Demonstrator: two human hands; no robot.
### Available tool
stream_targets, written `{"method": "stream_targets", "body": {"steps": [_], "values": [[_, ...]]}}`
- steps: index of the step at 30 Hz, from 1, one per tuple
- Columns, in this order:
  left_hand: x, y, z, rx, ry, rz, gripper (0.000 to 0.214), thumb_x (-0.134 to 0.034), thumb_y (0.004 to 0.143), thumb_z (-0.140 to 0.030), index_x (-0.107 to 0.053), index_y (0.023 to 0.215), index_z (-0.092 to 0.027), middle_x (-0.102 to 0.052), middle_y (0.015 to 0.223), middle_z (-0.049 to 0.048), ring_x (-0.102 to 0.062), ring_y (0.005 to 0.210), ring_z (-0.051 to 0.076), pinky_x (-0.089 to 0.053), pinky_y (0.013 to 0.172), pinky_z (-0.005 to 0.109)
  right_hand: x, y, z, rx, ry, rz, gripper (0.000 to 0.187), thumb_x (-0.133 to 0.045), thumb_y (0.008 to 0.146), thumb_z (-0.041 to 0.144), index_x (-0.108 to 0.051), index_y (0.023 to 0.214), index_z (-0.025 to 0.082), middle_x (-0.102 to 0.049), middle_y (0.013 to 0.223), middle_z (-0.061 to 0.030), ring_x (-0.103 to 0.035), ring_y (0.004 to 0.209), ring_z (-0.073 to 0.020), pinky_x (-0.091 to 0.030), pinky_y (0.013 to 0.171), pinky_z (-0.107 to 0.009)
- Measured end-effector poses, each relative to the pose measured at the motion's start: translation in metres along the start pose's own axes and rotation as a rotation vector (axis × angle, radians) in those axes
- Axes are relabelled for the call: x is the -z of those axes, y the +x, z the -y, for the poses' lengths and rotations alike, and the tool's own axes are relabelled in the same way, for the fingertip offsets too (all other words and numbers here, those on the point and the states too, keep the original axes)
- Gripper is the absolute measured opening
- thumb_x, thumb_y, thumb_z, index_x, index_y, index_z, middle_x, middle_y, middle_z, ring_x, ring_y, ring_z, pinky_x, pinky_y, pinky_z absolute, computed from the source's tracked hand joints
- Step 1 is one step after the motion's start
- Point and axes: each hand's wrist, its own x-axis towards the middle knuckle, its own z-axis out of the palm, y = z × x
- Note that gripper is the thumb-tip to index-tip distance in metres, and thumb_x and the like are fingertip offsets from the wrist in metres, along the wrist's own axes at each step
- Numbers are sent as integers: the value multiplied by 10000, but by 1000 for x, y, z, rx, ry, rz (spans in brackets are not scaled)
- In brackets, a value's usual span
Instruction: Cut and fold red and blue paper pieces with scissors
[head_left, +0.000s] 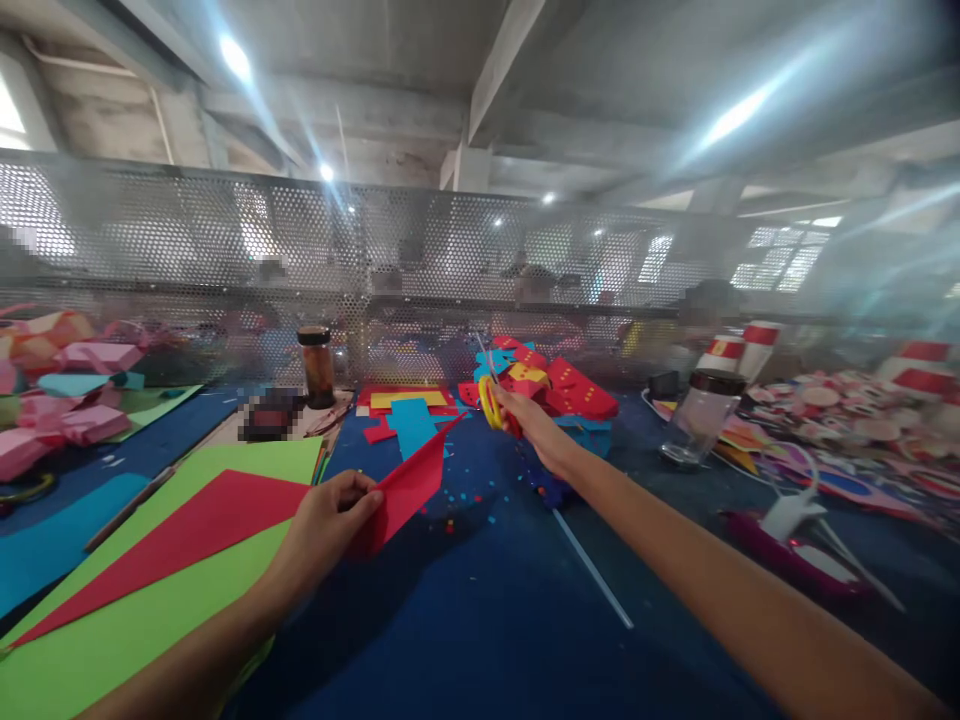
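Note:
My left hand [330, 520] pinches a folded piece of red paper [409, 485] that points up and to the right above the dark blue tabletop [480, 600]. My right hand [529, 425] is stretched far forward and is closed around scissors with yellow handles [491, 400], their blades pointing up. The scissors are close to a pile of red, yellow and blue paper pieces [555, 385]. Small paper scraps lie scattered on the blue surface between my two hands.
A green sheet [150, 610] with a red triangle [195, 530] on it lies at the left. A brown jar [318, 365] and a clear jar [694, 420] stand farther back. A glue gun [795, 525] lies at the right. Perforated metal screen [420, 260] closes the far side.

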Motion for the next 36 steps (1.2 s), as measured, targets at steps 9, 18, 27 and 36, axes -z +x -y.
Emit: {"method": "stream_targets", "body": {"steps": [9, 18, 27, 36], "values": [[3, 4, 2, 6, -59, -15, 314, -707, 699, -454, -629, 771, -158, -641, 589, -18, -540, 491, 127, -343, 482, 222, 14, -62, 16, 1, 266, 26, 369, -510, 813, 574, -582, 892, 221, -563, 718, -15, -541, 625, -164, -451, 561, -292], [5, 4, -10, 88, -160, -123, 354, -749, 622, -482, -635, 741, -170, -615, 523, -47, -500, 396, 96, -310, 402, 189, 0, -84, 13, -51, 144, 222, 311, -681, 738, 426, -556, 907, 196, -479, 616, 60, -416, 505, -105, -323, 508, -255], [1, -3, -16, 132, -241, -168, 369, -768, 626, -478, -644, 798, -176, -631, 556, -43, -531, 419, 102, -347, 403, 186, -6, -114, 41, -51, -372, 474, 199, -592, 816, 288, -536, 985, 198, -610, 854, -9, -544, 734, -158, -398, 649, -270], [5, 3, -18, 119, -288, -216, 419, -805, 587, -501, -649, 783, -165, -665, 596, -36, -552, 475, 98, -359, 435, 172, -2, -117, 50, -48, -488, 459, 212, -574, 824, 320, -549, 983, 182, -635, 843, -30, -550, 704, -161, -380, 622, -273]]}}
